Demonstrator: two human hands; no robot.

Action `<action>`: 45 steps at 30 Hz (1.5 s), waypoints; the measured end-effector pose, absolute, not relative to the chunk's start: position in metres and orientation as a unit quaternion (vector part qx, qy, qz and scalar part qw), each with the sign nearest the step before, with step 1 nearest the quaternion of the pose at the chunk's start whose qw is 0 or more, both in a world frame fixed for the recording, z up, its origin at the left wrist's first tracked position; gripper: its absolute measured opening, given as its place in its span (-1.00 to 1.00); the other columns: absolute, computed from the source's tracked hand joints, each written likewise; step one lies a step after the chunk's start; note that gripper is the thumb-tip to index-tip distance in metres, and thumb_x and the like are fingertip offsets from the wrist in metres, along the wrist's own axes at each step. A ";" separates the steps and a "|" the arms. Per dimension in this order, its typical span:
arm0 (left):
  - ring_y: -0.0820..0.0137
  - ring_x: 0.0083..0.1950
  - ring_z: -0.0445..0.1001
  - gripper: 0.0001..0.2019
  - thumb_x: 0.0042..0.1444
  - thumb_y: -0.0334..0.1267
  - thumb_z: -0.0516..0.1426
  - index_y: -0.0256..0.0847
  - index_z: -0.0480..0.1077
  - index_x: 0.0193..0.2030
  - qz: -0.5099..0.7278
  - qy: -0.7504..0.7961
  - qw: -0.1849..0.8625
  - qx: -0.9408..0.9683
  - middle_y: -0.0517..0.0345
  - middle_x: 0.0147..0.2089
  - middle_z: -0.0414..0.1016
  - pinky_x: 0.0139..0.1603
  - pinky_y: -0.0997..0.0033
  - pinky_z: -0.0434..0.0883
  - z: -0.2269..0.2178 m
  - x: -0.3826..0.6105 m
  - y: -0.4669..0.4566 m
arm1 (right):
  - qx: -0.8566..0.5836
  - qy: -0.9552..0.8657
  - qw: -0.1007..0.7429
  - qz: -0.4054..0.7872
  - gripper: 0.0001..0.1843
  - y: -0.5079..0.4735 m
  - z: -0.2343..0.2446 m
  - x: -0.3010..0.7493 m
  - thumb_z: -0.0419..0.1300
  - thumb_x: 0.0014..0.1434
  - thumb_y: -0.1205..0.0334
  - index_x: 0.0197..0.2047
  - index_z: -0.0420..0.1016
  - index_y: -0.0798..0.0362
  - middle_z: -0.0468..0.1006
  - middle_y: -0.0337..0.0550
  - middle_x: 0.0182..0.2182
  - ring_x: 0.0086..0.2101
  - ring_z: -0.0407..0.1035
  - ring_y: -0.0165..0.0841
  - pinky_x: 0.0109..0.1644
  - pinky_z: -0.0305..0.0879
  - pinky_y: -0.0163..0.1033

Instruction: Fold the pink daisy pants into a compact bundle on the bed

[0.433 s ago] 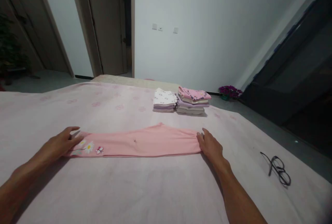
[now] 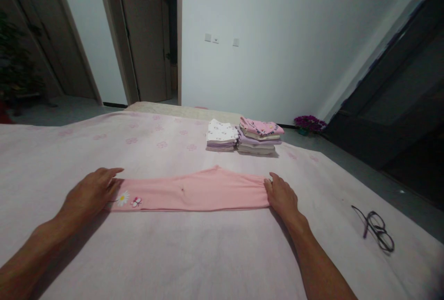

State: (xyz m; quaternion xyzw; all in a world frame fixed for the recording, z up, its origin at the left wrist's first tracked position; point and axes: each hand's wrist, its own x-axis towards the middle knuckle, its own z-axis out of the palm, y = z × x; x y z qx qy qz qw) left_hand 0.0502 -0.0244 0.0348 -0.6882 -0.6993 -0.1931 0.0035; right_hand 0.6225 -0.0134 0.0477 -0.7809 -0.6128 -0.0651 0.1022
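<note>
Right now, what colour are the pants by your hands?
The pants are pink, clearest in the head view.

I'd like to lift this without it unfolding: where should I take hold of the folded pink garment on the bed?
Best taken by its two narrow ends, each hand coming in from the outer side, where the left hand and right hand rest. The pink garment lies flat as a long, narrow strip on the bedspread, so holding both ends would probably keep its length supported and its folds together.
</note>
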 end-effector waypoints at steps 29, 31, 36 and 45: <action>0.16 0.52 0.07 -0.47 0.39 0.06 -0.06 0.03 0.21 0.44 -0.157 -0.389 -0.098 -0.902 0.12 0.48 0.19 0.48 0.05 0.12 0.022 0.161 -0.017 | -0.507 -0.859 0.058 -0.036 -0.34 -0.013 0.031 0.518 -0.13 0.45 0.00 0.46 0.08 0.19 0.01 0.10 0.46 0.44 -0.16 -0.16 0.48 -0.23 0.09; 0.14 0.55 -0.03 -0.38 0.39 0.11 -0.08 0.03 0.01 0.52 -0.117 -0.390 -0.069 -0.911 0.11 0.55 -0.01 0.50 0.03 0.04 0.014 0.164 -0.016 | -0.522 -0.851 0.048 -0.022 -0.31 -0.009 0.029 0.522 -0.17 0.46 -0.05 0.48 0.03 0.20 0.00 0.10 0.46 0.44 -0.15 -0.17 0.48 -0.21 0.09; 0.17 0.58 -0.17 -0.32 0.39 0.14 -0.10 0.13 -0.28 0.54 -0.069 -0.376 -0.026 -0.924 0.17 0.58 -0.27 0.53 0.05 -0.12 0.007 0.140 -0.023 | -0.575 -0.817 0.022 -0.039 -0.28 0.004 0.022 0.565 -0.21 0.45 -0.08 0.49 0.02 0.22 0.01 0.10 0.46 0.43 -0.12 -0.16 0.48 -0.21 0.07; 0.11 0.51 0.11 -0.35 0.30 0.10 0.07 0.19 0.03 0.49 -0.135 -0.470 -0.009 -0.872 0.23 0.55 0.02 0.47 0.05 0.15 -0.005 0.041 -0.040 | -0.561 -0.817 0.103 -0.084 -0.39 -0.010 0.027 0.616 -0.06 0.42 0.00 0.40 0.23 0.14 0.22 0.08 0.38 0.37 0.08 -0.14 0.45 -0.07 0.13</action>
